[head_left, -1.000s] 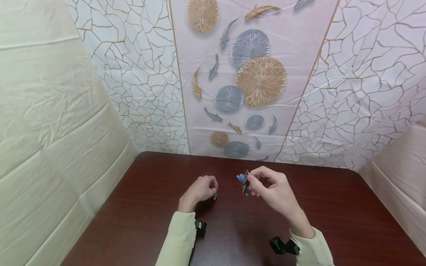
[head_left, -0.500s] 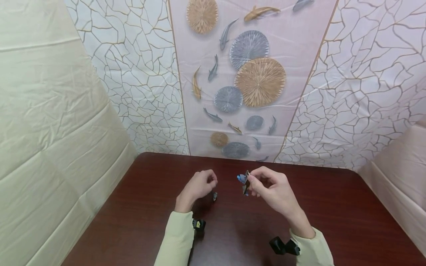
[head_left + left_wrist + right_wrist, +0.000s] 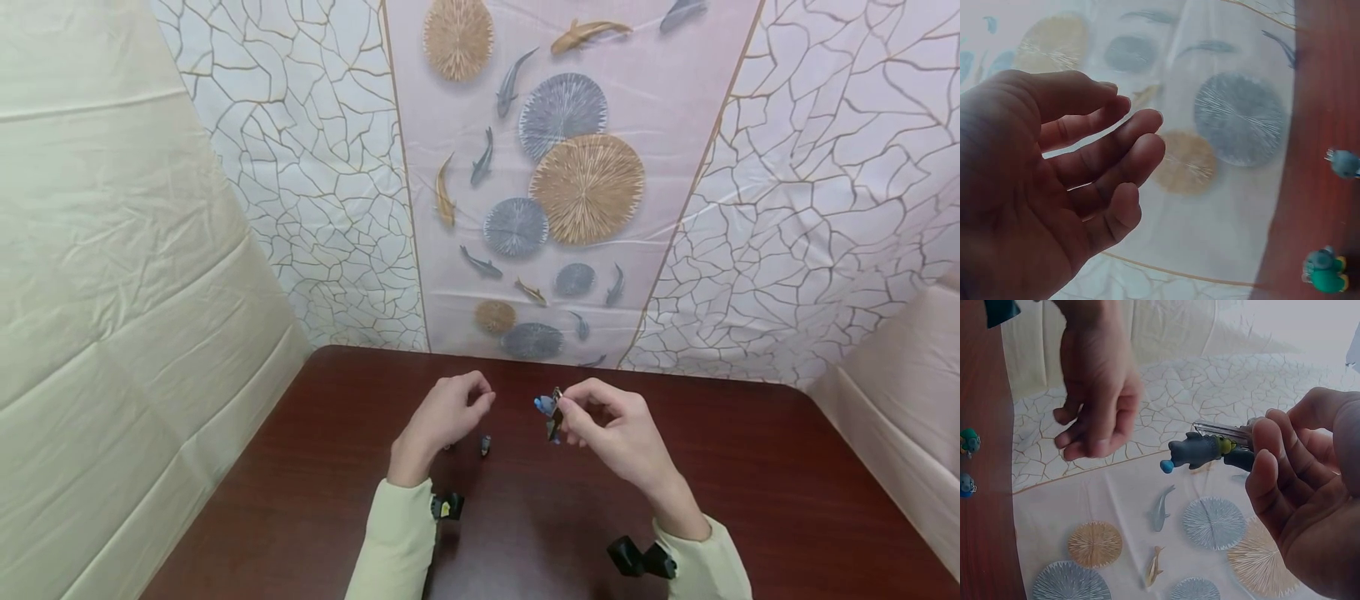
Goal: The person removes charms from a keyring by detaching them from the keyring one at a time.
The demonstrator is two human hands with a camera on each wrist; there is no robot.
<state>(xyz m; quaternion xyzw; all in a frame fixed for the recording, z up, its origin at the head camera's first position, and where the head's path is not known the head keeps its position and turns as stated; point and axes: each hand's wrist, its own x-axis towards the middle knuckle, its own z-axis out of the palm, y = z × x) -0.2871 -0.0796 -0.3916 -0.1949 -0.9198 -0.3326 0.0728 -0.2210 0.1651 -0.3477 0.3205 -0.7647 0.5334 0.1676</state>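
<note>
My right hand [image 3: 572, 410] is raised above the dark wooden table [image 3: 750, 483] and pinches a small keychain [image 3: 550, 410] between thumb and fingers. In the right wrist view the keychain [image 3: 1197, 451] is a grey-blue animal charm with a blue tip on a metal clip, held by my right hand [image 3: 1263, 450]. My left hand [image 3: 450, 412] hovers to its left with loosely curled fingers [image 3: 1116, 156] and holds nothing. Below it a small green-and-blue charm [image 3: 485, 444] lies on the table.
Two small charms show at the table edge in the left wrist view, a blue one [image 3: 1342, 164] and a green one [image 3: 1325, 272]. Patterned cloth walls [image 3: 555, 183] close in the table at the back and on both sides.
My left hand has lifted off the small charm on the table and drifted up and slightly left, fingers loosening. The right hand has kept still with the keychain.
</note>
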